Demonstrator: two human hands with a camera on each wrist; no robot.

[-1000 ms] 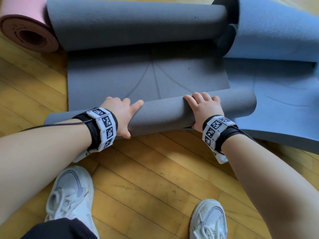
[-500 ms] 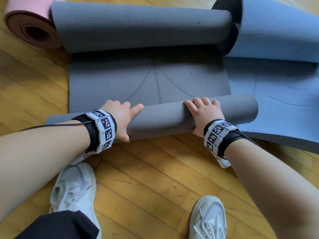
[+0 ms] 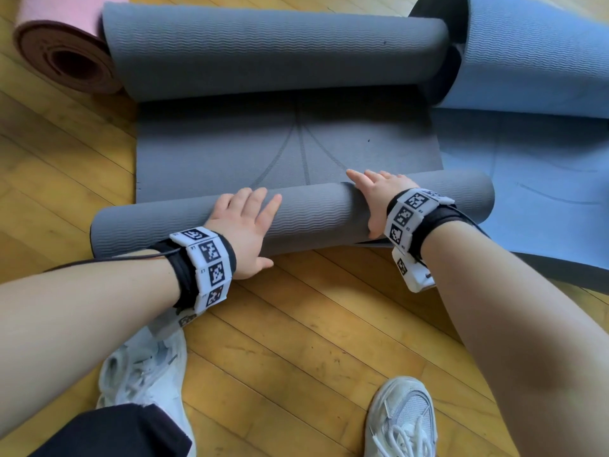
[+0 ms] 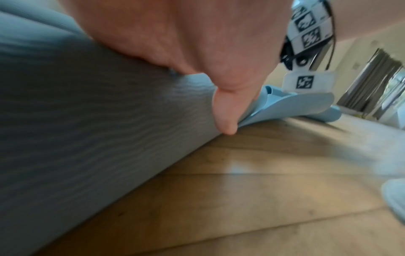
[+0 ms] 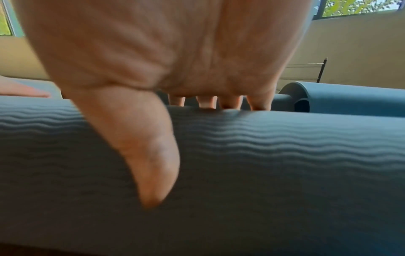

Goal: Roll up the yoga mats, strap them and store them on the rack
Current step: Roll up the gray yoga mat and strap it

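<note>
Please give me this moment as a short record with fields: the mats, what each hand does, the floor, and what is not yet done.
grey mat: near end rolled, far end curled into its own roll, flat stretch between
left hand: fingers straight, pressing on the near roll
right hand: fingers straight over the top of the near roll
blue mat: beside the grey one, partly unrolled
pink mat: rolled, far left
floor: wood boards
not yet done: rolling, strapping, storing
</note>
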